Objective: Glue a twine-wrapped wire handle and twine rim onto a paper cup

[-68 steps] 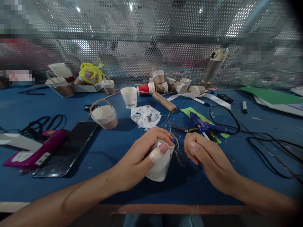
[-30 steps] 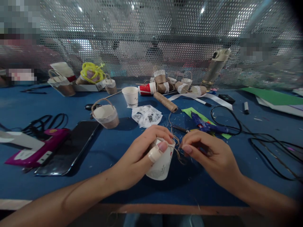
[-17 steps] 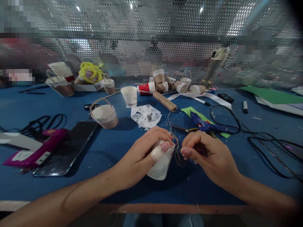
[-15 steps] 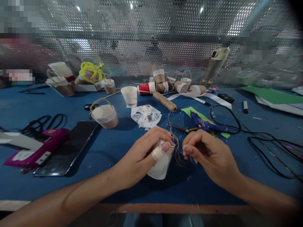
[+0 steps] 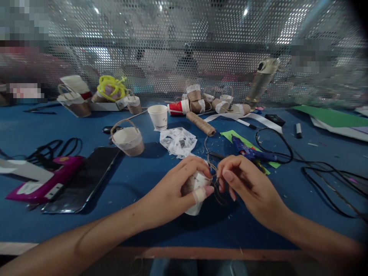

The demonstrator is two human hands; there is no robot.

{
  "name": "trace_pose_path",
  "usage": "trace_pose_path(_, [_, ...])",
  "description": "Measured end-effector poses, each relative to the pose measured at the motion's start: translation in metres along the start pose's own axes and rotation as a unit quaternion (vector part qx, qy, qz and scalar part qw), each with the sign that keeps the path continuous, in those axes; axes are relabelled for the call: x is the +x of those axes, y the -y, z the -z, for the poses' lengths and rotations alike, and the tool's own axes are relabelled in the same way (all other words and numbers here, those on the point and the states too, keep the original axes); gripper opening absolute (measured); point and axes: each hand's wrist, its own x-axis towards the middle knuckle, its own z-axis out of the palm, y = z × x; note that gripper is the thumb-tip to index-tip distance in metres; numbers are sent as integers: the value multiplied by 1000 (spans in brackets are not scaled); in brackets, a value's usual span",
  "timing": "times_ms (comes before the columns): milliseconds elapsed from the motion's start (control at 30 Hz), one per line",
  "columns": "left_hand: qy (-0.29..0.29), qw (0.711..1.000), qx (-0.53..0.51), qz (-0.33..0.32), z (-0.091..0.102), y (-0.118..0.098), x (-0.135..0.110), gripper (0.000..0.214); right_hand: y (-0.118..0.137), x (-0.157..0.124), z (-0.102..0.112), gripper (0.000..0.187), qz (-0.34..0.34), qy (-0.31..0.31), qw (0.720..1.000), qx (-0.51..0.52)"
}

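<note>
My left hand [image 5: 169, 191], a bandage round its thumb, is closed around a white paper cup [image 5: 193, 186] tilted with its rim to the right. Thin brown twine [image 5: 207, 147] runs from a twine roll [image 5: 200, 124] down to the cup's rim and hangs in loose loops beside it. Just right of the rim is my right hand [image 5: 247, 184], fingers loosely curled and thumb apart from them. Its fingertips are at the twine; whether they touch it I cannot tell. Behind it lie scissors [image 5: 217, 155], partly hidden, and a blue glue gun [image 5: 250, 149] on green paper.
Left of the hands are a phone [image 5: 83, 180], a purple device [image 5: 43, 184] and a twine-wrapped cup basket [image 5: 128, 142]. Farther back are crumpled white lace [image 5: 178, 142], a paper cup [image 5: 158, 117], red cups [image 5: 177, 108] and several small baskets. Black cable [image 5: 316, 188] loops at right.
My right hand has moved slightly left towards the cup, and its thumb has parted from the fingers. My left hand has turned the cup a little, its thumb now nearer the rim.
</note>
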Motion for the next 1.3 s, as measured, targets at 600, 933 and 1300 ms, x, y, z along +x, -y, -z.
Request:
trace_pose_path(600, [-39, 999, -14, 15, 2, -7, -4, 23, 4, -3, 4, 9, -11, 2, 997, -77])
trace_pose_path(933, [-46, 999, -19, -11, 2, -4, -5, 26, -2, -3, 2, 5, -8, -24, 996, -84])
trace_pose_path(1300, [-84, 989, -50, -114, 1, -3, -5, 32, -2, 0, 2, 8, -18, 11, 996, -86])
